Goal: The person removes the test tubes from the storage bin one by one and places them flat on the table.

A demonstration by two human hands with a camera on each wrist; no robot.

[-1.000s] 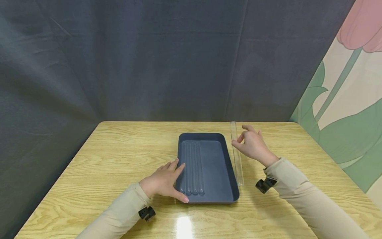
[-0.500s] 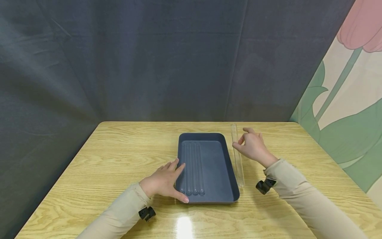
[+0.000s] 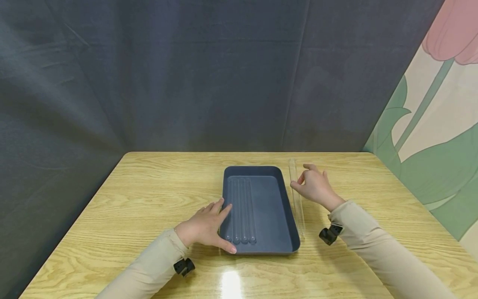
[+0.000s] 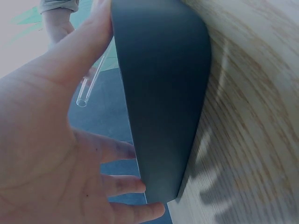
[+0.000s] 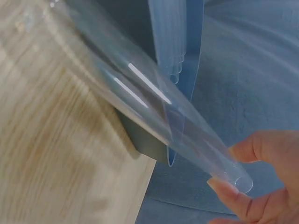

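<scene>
Tube is pinched between thumb and fingers of my right hand toward its far end, just right of the tray; can't tell if its near end clears the bench. Left hand is at the tray's left edge, fingers spread apart, four tubes in the left half. Risks, my read: slick round wall twists in an off-centre pinch, long end clips the rim; a left-hand nudge sets those four rolling.
</scene>
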